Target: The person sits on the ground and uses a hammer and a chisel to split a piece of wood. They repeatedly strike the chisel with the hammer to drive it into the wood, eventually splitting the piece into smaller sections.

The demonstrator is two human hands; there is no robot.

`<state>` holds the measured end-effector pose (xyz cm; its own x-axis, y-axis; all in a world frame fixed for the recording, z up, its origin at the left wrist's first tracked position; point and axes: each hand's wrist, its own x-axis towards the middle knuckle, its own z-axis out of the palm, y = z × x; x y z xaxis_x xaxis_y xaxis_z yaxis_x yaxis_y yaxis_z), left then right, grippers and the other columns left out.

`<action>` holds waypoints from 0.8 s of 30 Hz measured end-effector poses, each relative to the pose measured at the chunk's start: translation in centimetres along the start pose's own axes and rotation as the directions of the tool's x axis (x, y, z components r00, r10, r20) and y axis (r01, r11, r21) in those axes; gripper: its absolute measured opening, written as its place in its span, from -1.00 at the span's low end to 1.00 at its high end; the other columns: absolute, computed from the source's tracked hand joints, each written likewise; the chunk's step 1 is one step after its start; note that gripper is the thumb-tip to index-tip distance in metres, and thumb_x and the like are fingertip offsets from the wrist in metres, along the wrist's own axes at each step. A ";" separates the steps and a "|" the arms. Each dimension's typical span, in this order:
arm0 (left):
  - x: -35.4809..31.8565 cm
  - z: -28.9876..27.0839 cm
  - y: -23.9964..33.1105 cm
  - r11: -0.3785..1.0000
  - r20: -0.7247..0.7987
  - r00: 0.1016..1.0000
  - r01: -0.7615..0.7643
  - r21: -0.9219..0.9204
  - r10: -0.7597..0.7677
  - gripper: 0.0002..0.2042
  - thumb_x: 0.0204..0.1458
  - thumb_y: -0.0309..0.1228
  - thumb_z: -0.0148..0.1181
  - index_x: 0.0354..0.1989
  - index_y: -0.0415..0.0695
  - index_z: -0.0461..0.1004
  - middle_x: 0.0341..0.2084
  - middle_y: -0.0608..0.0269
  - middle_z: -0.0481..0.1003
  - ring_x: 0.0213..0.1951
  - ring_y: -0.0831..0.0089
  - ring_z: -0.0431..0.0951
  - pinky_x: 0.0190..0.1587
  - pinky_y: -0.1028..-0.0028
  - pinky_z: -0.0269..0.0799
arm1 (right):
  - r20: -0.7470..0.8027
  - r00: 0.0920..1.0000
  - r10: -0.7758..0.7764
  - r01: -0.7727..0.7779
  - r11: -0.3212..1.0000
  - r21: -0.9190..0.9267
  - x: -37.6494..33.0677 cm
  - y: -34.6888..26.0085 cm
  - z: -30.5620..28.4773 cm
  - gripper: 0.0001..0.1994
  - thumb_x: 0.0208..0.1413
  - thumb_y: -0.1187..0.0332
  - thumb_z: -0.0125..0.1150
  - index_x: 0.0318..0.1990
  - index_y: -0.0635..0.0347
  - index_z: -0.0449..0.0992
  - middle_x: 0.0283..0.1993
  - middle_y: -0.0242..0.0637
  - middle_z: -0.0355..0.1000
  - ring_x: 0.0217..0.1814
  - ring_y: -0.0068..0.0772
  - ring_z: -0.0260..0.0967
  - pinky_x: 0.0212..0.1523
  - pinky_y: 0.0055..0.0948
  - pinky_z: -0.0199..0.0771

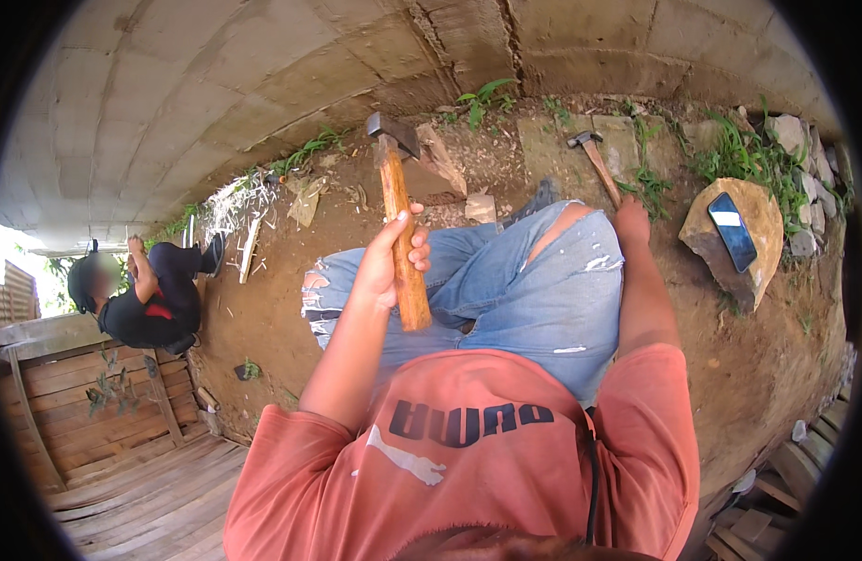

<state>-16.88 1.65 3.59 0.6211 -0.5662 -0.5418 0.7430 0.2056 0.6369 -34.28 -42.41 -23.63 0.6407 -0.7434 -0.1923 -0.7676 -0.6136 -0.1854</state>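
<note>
My left hand (394,257) is wrapped round the thick wooden handle of a hatchet (394,182), held upright over my lap. Its dark metal head is at the far end, in front of a split piece of wood (440,159) on the ground. Beside my right knee, my right hand (632,222) is closed at the end of the handle of a small hammer (599,166). That hammer's metal head points away from me, over flat stone slabs (541,147). The fingers of the right hand are partly hidden.
To the right, a phone (732,230) lies on a large rock (695,227). A concrete wall (581,42) rises ahead, with weeds along its foot. At left another person (155,294) sits low near pale shavings (239,201). Stones (792,136) and planks (796,472) line the right side.
</note>
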 end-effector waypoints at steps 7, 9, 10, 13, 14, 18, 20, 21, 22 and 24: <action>-0.5 -1.6 -0.1 0.997 0.047 0.999 0.002 -0.075 0.001 -0.68 0.46 -0.10 0.10 0.16 -0.04 0.40 -0.44 0.36 0.34 -0.52 0.61 0.27 -0.45 0.53 0.28 | 0.127 0.992 0.024 -0.040 0.991 0.127 0.6 -1.6 -0.9 -0.61 0.28 0.18 0.18 0.03 0.39 0.59 0.01 0.21 0.59 0.13 0.21 0.59 0.14 0.04 0.61; 0.2 -0.4 0.2 0.999 0.037 0.999 0.014 -0.035 -0.012 -0.69 0.47 -0.10 0.08 0.15 -0.06 0.40 -0.45 0.36 0.34 -0.53 0.62 0.27 -0.48 0.55 0.27 | 0.225 0.973 0.060 -0.116 0.963 0.243 2.6 0.1 -1.4 -0.47 0.28 0.02 0.28 -0.02 0.48 0.59 -0.11 0.19 0.62 0.04 0.14 0.64 0.09 0.03 0.61; 0.3 -0.2 0.2 1.000 0.017 1.000 0.009 -0.018 -0.009 -0.69 0.47 -0.11 0.06 0.14 -0.06 0.41 -0.45 0.36 0.34 -0.53 0.62 0.27 -0.49 0.56 0.27 | 0.203 0.977 0.072 -0.135 0.938 0.320 2.8 -0.5 -2.3 -0.46 0.29 0.00 0.27 -0.05 0.49 0.61 -0.17 0.15 0.61 -0.03 0.09 0.64 0.05 0.01 0.61; -0.3 -0.3 -0.3 1.000 -0.012 1.000 -0.018 -0.005 0.018 -0.70 0.47 -0.11 0.08 0.12 -0.07 0.40 -0.46 0.37 0.34 -0.53 0.62 0.27 -0.49 0.55 0.27 | 0.121 0.992 0.035 -0.093 0.847 0.524 1.6 -5.4 -8.1 -0.46 0.32 -0.03 0.26 -0.08 0.46 0.63 -0.30 0.03 0.60 -0.19 -0.04 0.62 -0.05 -0.06 0.59; -0.3 -0.5 -0.5 1.000 -0.007 1.000 -0.020 -0.016 0.020 -0.70 0.46 -0.12 0.10 0.12 -0.06 0.40 -0.46 0.36 0.34 -0.52 0.61 0.28 -0.47 0.54 0.27 | 0.073 0.997 -0.005 -0.038 0.815 0.578 0.3 -7.2 -10.2 -0.49 0.33 0.00 0.26 -0.06 0.43 0.62 -0.30 -0.01 0.59 -0.22 -0.06 0.60 -0.07 -0.09 0.58; 0.1 -1.2 -0.9 0.999 0.006 1.000 -0.022 -0.042 0.023 -0.71 0.45 -0.12 0.14 0.11 -0.06 0.41 -0.45 0.36 0.35 -0.51 0.58 0.31 -0.45 0.51 0.29 | 0.204 0.974 -0.103 -0.090 0.648 0.756 -7.0 -16.2 -20.2 -0.61 0.35 0.13 0.29 0.05 0.35 0.56 -0.32 -0.06 0.57 -0.20 -0.15 0.58 -0.10 -0.11 0.56; 0.2 -0.8 -0.6 1.000 0.003 1.000 -0.020 -0.015 0.020 -0.71 0.44 -0.13 0.15 0.10 -0.06 0.41 -0.45 0.36 0.35 -0.51 0.58 0.31 -0.45 0.51 0.29 | 0.033 0.966 -0.256 0.179 0.757 0.629 -9.2 -18.4 -21.0 -0.64 0.35 0.18 0.31 0.10 0.28 0.50 -0.35 -0.12 0.55 -0.19 -0.21 0.59 -0.12 -0.09 0.59; 0.3 -0.6 -0.6 1.000 -0.003 1.000 -0.022 0.007 0.022 -0.71 0.44 -0.13 0.15 0.10 -0.06 0.41 -0.45 0.36 0.35 -0.51 0.58 0.31 -0.45 0.51 0.30 | 0.043 0.962 -0.270 0.190 0.771 0.607 -10.0 -19.6 -21.0 -0.65 0.36 0.17 0.30 0.10 0.25 0.50 -0.33 -0.12 0.57 -0.21 -0.17 0.60 -0.13 -0.07 0.59; 0.2 -0.5 -0.5 0.999 -0.013 1.000 -0.024 0.028 0.024 -0.71 0.44 -0.13 0.15 0.09 -0.06 0.41 -0.45 0.35 0.36 -0.51 0.58 0.32 -0.45 0.51 0.30 | 0.055 0.957 -0.284 0.199 0.785 0.586 -10.8 -20.8 -20.9 -0.65 0.37 0.16 0.28 0.10 0.22 0.51 -0.32 -0.11 0.59 -0.24 -0.13 0.61 -0.13 -0.05 0.60; 0.2 -0.6 -0.4 1.000 -0.008 1.000 -0.019 0.019 0.019 -0.72 0.43 -0.14 0.16 0.09 -0.06 0.42 -0.45 0.35 0.36 -0.52 0.58 0.32 -0.46 0.50 0.30 | -0.006 0.942 -0.337 0.294 0.814 0.500 -12.3 -22.7 -20.2 -0.67 0.37 0.15 0.27 0.11 0.18 0.51 -0.29 -0.06 0.61 -0.23 0.02 0.61 -0.12 0.02 0.60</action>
<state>-16.90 1.91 2.90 0.6372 -0.5561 -0.5336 0.7261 0.2010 0.6575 -25.15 -24.72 2.41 0.8615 -0.4950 -0.1128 -0.4265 -0.5851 -0.6897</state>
